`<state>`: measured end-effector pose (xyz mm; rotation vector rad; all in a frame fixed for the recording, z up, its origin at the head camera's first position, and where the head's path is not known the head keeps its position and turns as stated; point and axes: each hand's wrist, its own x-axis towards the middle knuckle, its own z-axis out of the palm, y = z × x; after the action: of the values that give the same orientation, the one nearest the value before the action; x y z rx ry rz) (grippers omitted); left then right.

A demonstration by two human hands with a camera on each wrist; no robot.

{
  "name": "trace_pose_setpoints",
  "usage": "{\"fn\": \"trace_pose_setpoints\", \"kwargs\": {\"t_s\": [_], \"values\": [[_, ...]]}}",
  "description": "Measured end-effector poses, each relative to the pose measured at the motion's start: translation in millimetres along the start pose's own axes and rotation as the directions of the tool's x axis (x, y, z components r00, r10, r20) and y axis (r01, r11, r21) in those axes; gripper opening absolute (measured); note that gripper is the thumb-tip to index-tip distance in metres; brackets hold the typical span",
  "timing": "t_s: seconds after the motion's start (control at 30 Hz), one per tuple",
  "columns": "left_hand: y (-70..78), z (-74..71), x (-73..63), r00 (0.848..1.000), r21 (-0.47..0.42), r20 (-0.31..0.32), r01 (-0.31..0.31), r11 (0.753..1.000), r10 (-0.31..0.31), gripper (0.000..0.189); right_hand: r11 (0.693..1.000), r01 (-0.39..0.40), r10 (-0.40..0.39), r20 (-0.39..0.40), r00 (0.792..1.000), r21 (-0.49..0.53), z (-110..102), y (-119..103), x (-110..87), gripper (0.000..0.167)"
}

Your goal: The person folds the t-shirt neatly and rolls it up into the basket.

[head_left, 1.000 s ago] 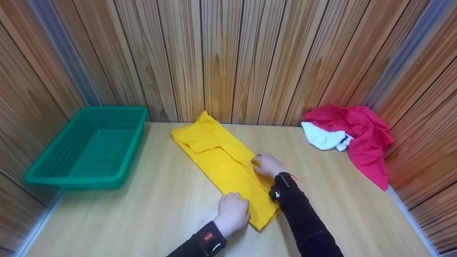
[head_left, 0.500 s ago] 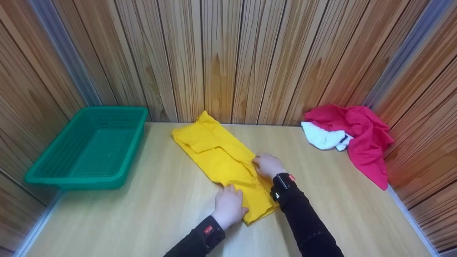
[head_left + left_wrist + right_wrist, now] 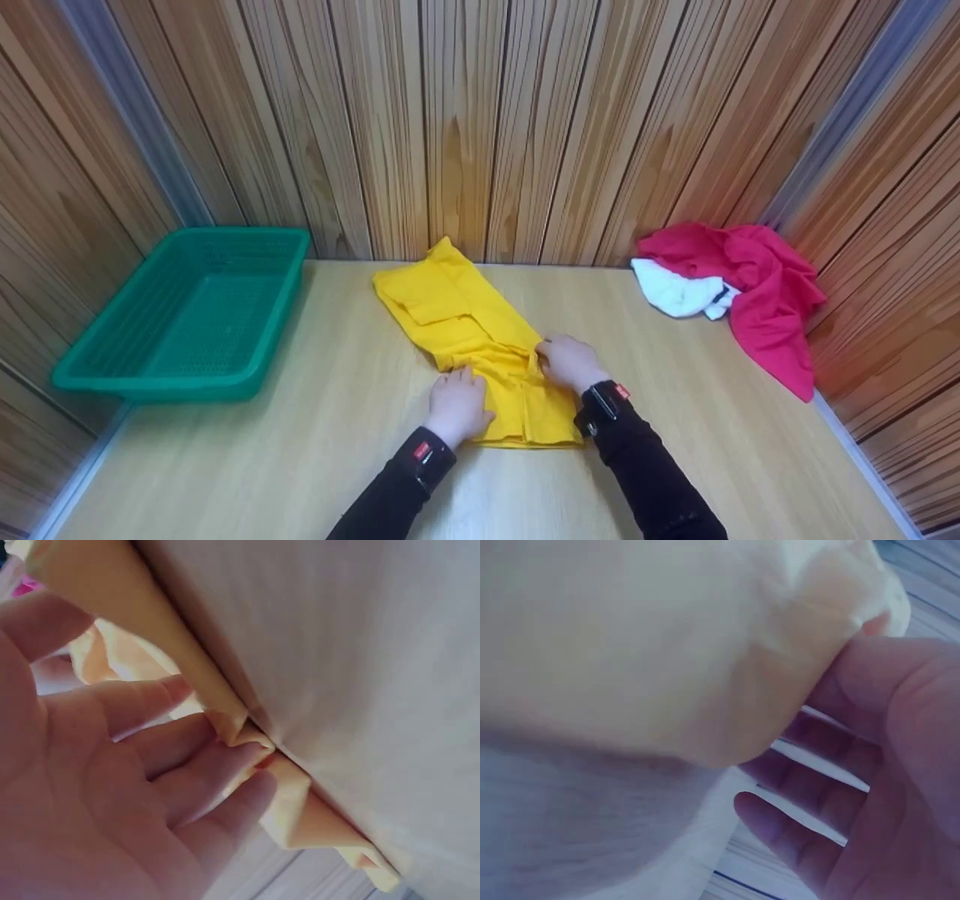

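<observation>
A folded yellow shirt [image 3: 480,330] lies on the table in the head view, creased across its middle, with its far end slanting up to the left. On the near left side of it rests my left hand [image 3: 455,405]. The left wrist view shows that hand [image 3: 127,765] with its fingers extended and the tips against the edge of the shirt [image 3: 150,622]. My right hand [image 3: 570,362] pinches the shirt's right edge. In the right wrist view the thumb of the right hand [image 3: 885,742] lies against the shirt [image 3: 667,652], with the other fingers lower down.
A green basket [image 3: 259,352] with low slatted walls stands at the left. Toward the back right lie a crumpled red cloth [image 3: 776,315] and a white cloth [image 3: 679,289] partly under it. Wood-panelled walls [image 3: 465,135] enclose the table [image 3: 345,352] at the back and sides.
My left hand has moved up and left, swinging the shirt's near end leftward and bunching its middle. The right hand stays near the same spot on the edge.
</observation>
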<state>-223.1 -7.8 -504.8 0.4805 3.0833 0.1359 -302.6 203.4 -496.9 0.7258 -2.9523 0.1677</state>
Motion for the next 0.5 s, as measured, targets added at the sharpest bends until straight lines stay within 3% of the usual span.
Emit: {"fn": "trace_pose_setpoints", "kwargs": {"t_s": [0.17, 0.5], "values": [[-9.3, -4.1, 5.9, 1.000, -0.045, 0.020, -0.015, 0.999, 0.016, 0.064, 1.000, -0.006, 0.006, -0.015, 1.000, 0.003, -2, -9, -9.8, 0.008], [-23.3, -1.5, 15.8, 0.999, -0.075, 0.006, -0.041, 0.996, 0.041, 0.064, 0.999, 0.038, -0.037, -0.087, 0.996, 0.012, -6, -30, -23.7, 0.018]]}}
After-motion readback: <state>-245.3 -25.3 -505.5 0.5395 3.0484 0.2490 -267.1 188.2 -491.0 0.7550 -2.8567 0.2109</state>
